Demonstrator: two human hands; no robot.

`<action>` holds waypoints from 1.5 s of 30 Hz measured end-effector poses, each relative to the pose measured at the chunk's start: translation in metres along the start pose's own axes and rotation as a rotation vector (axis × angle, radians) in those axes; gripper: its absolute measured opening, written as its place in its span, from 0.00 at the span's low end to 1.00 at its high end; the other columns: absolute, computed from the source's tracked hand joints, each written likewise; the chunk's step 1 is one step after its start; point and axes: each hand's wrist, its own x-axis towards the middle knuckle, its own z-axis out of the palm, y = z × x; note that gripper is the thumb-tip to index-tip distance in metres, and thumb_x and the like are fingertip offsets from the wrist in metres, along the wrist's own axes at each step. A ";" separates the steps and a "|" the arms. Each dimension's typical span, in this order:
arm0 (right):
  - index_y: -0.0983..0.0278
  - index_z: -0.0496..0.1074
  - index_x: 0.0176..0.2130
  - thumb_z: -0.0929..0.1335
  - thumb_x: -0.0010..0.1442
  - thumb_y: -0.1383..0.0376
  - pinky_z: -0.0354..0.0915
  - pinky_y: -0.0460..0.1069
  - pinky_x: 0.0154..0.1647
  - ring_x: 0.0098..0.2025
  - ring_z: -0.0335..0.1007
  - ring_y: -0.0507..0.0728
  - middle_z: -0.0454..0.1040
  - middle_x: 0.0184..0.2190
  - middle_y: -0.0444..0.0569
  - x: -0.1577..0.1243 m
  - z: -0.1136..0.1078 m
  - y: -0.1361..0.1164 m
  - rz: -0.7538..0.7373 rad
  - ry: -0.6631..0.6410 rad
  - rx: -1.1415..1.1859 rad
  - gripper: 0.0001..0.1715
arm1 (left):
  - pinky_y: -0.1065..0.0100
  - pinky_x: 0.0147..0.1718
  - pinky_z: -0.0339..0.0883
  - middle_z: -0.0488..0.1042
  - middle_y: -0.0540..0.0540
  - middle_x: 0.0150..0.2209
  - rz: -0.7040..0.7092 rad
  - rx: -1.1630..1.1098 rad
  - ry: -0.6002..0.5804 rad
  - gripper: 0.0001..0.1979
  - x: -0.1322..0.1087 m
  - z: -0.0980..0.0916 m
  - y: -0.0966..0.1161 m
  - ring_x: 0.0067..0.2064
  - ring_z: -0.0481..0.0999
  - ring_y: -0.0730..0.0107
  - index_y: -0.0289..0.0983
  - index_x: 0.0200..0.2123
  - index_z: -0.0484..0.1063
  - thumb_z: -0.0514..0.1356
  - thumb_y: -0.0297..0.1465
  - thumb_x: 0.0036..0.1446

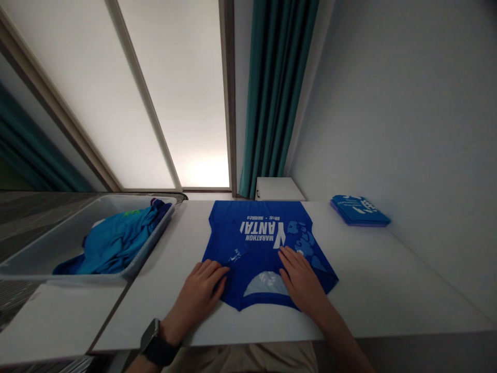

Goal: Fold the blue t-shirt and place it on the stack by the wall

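A blue sleeveless shirt with white lettering lies spread on the white table, its neckline toward me and its print upside down from my side. My left hand rests on the shirt's near left edge, palm down, fingers extended and a little bent. Flat on the right part of the shirt, beside the neckline and just below the big white letter, lies my right hand with its fingers stretched out. Neither hand grasps the cloth. A dark watch is on my left wrist.
On the left, a translucent plastic bin holds crumpled blue clothes. Folded blue garments are stacked at the back right, near the wall. Past the table's far edge are a small white cabinet and a teal curtain.
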 end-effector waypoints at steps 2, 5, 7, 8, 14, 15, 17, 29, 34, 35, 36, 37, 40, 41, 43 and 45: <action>0.65 0.68 0.59 0.56 0.68 0.65 0.56 0.62 0.64 0.63 0.59 0.62 0.68 0.60 0.55 -0.003 0.001 -0.003 0.029 0.000 -0.010 0.25 | 0.59 0.41 0.63 0.75 0.44 0.40 0.033 0.038 -0.055 0.12 0.011 0.005 0.010 0.41 0.72 0.60 0.40 0.46 0.72 0.51 0.29 0.65; 0.66 0.71 0.56 0.57 0.67 0.66 0.57 0.61 0.63 0.62 0.62 0.62 0.70 0.58 0.56 -0.007 0.000 -0.004 0.042 0.001 -0.007 0.23 | 0.59 0.40 0.63 0.74 0.45 0.39 0.059 0.085 -0.123 0.10 0.024 0.007 0.014 0.41 0.71 0.59 0.40 0.44 0.73 0.52 0.30 0.65; 0.66 0.71 0.56 0.58 0.67 0.66 0.58 0.60 0.63 0.62 0.62 0.61 0.70 0.58 0.55 -0.010 0.000 -0.005 0.024 -0.009 0.005 0.23 | 0.59 0.40 0.62 0.74 0.45 0.39 0.068 0.106 -0.144 0.09 0.027 0.008 0.011 0.41 0.71 0.59 0.40 0.44 0.72 0.53 0.29 0.65; 0.66 0.71 0.56 0.58 0.67 0.66 0.59 0.60 0.63 0.62 0.62 0.61 0.70 0.58 0.55 -0.012 0.000 -0.005 0.020 -0.010 0.010 0.23 | 0.59 0.40 0.62 0.74 0.45 0.39 0.070 0.116 -0.146 0.09 0.027 0.009 0.009 0.41 0.71 0.60 0.40 0.44 0.73 0.53 0.29 0.65; 0.64 0.68 0.60 0.58 0.68 0.64 0.58 0.61 0.64 0.63 0.60 0.61 0.68 0.60 0.53 -0.019 -0.001 -0.010 0.026 -0.025 0.007 0.24 | 0.60 0.40 0.61 0.73 0.45 0.38 0.001 0.175 -0.102 0.09 0.006 0.011 -0.014 0.41 0.71 0.59 0.41 0.42 0.73 0.53 0.28 0.65; 0.64 0.68 0.60 0.58 0.68 0.64 0.58 0.61 0.64 0.63 0.60 0.61 0.68 0.60 0.54 -0.019 -0.001 -0.011 0.028 -0.027 0.004 0.24 | 0.59 0.40 0.62 0.73 0.45 0.38 -0.021 0.176 -0.092 0.09 0.001 0.010 -0.019 0.41 0.71 0.59 0.41 0.42 0.73 0.52 0.29 0.65; 0.64 0.68 0.60 0.58 0.68 0.64 0.58 0.60 0.64 0.63 0.61 0.61 0.67 0.61 0.54 -0.018 -0.003 -0.012 0.033 -0.021 0.000 0.24 | 0.58 0.40 0.63 0.73 0.44 0.39 -0.068 0.164 -0.062 0.09 -0.010 0.005 -0.029 0.41 0.72 0.58 0.41 0.42 0.73 0.53 0.31 0.65; 0.63 0.68 0.59 0.57 0.69 0.63 0.58 0.60 0.63 0.63 0.60 0.60 0.68 0.60 0.53 -0.018 -0.004 -0.013 0.023 -0.034 0.002 0.24 | 0.63 0.39 0.69 0.76 0.47 0.36 -0.152 0.053 0.008 0.09 -0.036 -0.009 -0.046 0.38 0.75 0.62 0.41 0.39 0.73 0.53 0.36 0.65; 0.61 0.67 0.60 0.58 0.68 0.63 0.58 0.60 0.63 0.63 0.60 0.61 0.68 0.60 0.53 -0.019 -0.002 -0.012 0.024 -0.011 0.007 0.24 | 0.64 0.38 0.69 0.76 0.47 0.36 -0.167 0.022 -0.044 0.11 -0.029 -0.012 -0.044 0.39 0.76 0.62 0.42 0.41 0.73 0.52 0.37 0.65; 0.61 0.67 0.60 0.58 0.68 0.63 0.58 0.60 0.63 0.64 0.60 0.61 0.68 0.60 0.53 -0.019 -0.002 -0.012 0.025 -0.012 0.007 0.24 | 0.64 0.38 0.69 0.76 0.47 0.36 -0.164 0.028 -0.055 0.12 -0.028 -0.013 -0.044 0.38 0.76 0.62 0.42 0.40 0.73 0.52 0.37 0.66; 0.61 0.67 0.60 0.58 0.68 0.63 0.58 0.60 0.63 0.63 0.60 0.61 0.68 0.60 0.52 -0.019 -0.002 -0.013 0.028 -0.011 0.007 0.24 | 0.63 0.38 0.69 0.76 0.47 0.35 -0.158 0.038 -0.063 0.12 -0.028 -0.013 -0.045 0.38 0.76 0.62 0.42 0.39 0.74 0.51 0.37 0.66; 0.61 0.67 0.60 0.58 0.68 0.63 0.58 0.60 0.63 0.63 0.60 0.61 0.68 0.60 0.52 -0.019 -0.002 -0.013 0.029 -0.013 0.007 0.24 | 0.63 0.37 0.69 0.76 0.47 0.35 -0.151 0.052 -0.065 0.13 -0.028 -0.013 -0.046 0.37 0.76 0.62 0.41 0.38 0.73 0.50 0.37 0.67; 0.61 0.68 0.60 0.58 0.68 0.63 0.58 0.61 0.63 0.63 0.61 0.61 0.68 0.60 0.53 -0.019 -0.003 -0.013 0.029 -0.015 0.007 0.24 | 0.62 0.37 0.68 0.75 0.47 0.33 -0.138 0.087 -0.052 0.14 -0.029 -0.012 -0.048 0.37 0.75 0.61 0.41 0.36 0.73 0.49 0.36 0.67; 0.61 0.68 0.60 0.58 0.68 0.63 0.58 0.61 0.63 0.63 0.61 0.61 0.68 0.60 0.53 -0.019 -0.004 -0.014 0.028 -0.015 0.006 0.24 | 0.62 0.37 0.68 0.75 0.47 0.33 -0.135 0.091 -0.044 0.14 -0.030 -0.012 -0.049 0.37 0.75 0.61 0.41 0.36 0.73 0.49 0.36 0.67; 0.62 0.68 0.59 0.58 0.68 0.63 0.57 0.60 0.63 0.63 0.61 0.61 0.68 0.60 0.53 -0.018 -0.004 -0.014 0.027 -0.017 0.004 0.24 | 0.63 0.37 0.68 0.75 0.47 0.33 -0.134 0.089 -0.028 0.13 -0.032 -0.011 -0.049 0.37 0.75 0.61 0.41 0.35 0.72 0.50 0.35 0.67; 0.63 0.68 0.59 0.58 0.68 0.63 0.57 0.60 0.64 0.63 0.60 0.61 0.68 0.60 0.53 -0.018 -0.003 -0.013 0.028 -0.018 0.001 0.24 | 0.63 0.38 0.68 0.74 0.47 0.33 -0.134 0.073 -0.016 0.12 -0.034 -0.011 -0.049 0.37 0.74 0.62 0.41 0.35 0.72 0.51 0.35 0.66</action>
